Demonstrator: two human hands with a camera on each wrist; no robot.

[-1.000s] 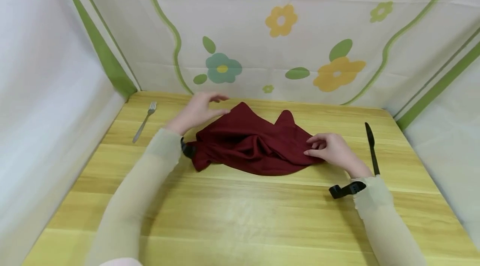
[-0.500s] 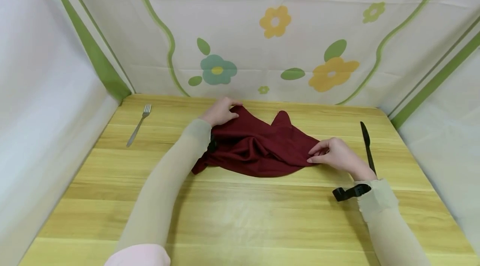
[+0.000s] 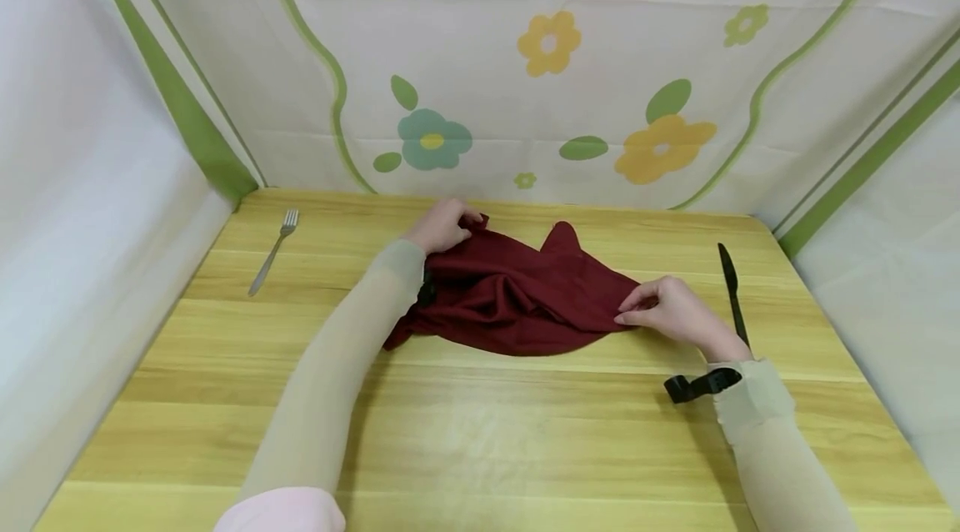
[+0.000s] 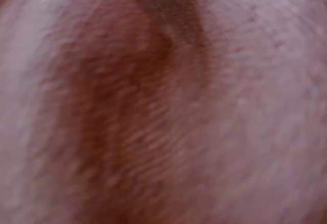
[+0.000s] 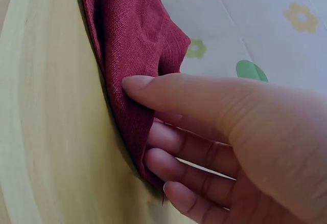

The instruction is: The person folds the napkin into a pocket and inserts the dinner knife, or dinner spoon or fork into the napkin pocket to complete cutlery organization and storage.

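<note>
A dark red cloth (image 3: 525,290) lies crumpled across the middle of the table, with raised folds at its centre. At its back left corner my left hand (image 3: 442,226) pinches the edge, and a small tip of fabric sticks up past the fingers. Skin fills the left wrist view, with the palm (image 4: 245,121) too close and blurred to show the fingertips. My right hand (image 3: 667,311) holds the cloth's right end. In the right wrist view the thumb (image 5: 168,90) lies on top of the fabric and the curled fingers (image 5: 189,170) are at its other side.
On the wooden table (image 3: 480,449), a fork (image 3: 273,253) lies at the far left. A black knife (image 3: 732,290) lies at the right, partly behind my right wrist. A white curtain with flowers (image 3: 465,32) stands along the back edge.
My left hand has moved right onto the cloth's back left corner and taken hold of it, and the corner's tip now folds up. The right hand stays at the right end.
</note>
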